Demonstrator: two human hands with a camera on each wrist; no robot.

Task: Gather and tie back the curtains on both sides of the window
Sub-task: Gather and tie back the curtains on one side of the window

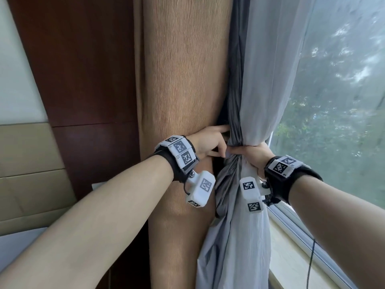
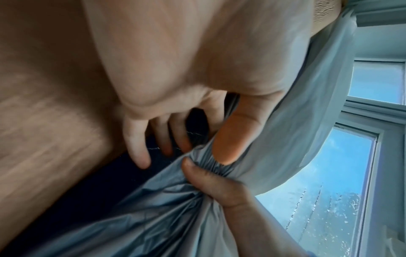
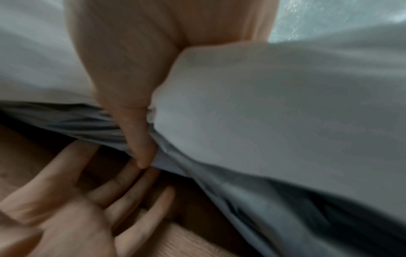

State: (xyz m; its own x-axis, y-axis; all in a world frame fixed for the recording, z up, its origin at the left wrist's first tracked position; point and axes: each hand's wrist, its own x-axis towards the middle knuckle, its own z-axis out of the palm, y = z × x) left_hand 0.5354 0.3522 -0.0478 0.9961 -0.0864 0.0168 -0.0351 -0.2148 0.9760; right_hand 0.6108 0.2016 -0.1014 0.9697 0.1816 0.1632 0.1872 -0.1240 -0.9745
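A: What is on the left?
B: A brown curtain point(image 1: 183, 80) hangs straight. The left hand point(image 1: 210, 142) is beside it, fingers loose and spread, holding nothing.
A: And next?
B: The grey curtain point(image 1: 235, 226) is bunched up between the brown one and the window point(image 1: 343, 101). The right hand point(image 1: 250, 152) squeezes that bunch, fingers and thumb curled tight round it

text: none legible | wrist bands point(image 1: 180, 152): black-and-white square code markers only | tiny digits beside them unreadable
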